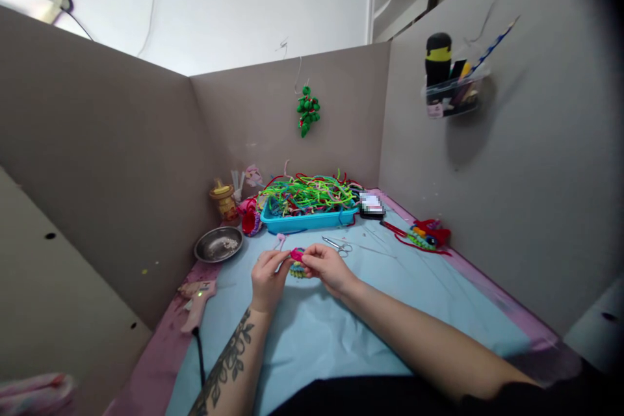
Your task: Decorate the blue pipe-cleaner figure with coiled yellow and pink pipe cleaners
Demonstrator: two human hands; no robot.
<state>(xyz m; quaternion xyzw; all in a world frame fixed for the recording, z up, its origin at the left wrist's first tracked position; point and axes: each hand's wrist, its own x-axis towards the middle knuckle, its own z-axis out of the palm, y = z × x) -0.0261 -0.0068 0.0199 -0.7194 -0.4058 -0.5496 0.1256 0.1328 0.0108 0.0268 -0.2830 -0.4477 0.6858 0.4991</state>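
Magenta and small, a soft-looking piece (297, 255) is sitting between my hands above the blue sheet (312, 351); my left hand (268, 271) and right hand (329, 266) are pinching it from either side. Just below it, a ribbed yellow-and-blue piece (297, 271) is showing. Scissors (335, 245) are lying beyond my right hand, near a turquoise tray (312, 221) that is holding tangled, colourful strands (312, 192).

This is a craft workspace — glue gun (199, 302), scissors (336, 244), heaped cords (309, 192).
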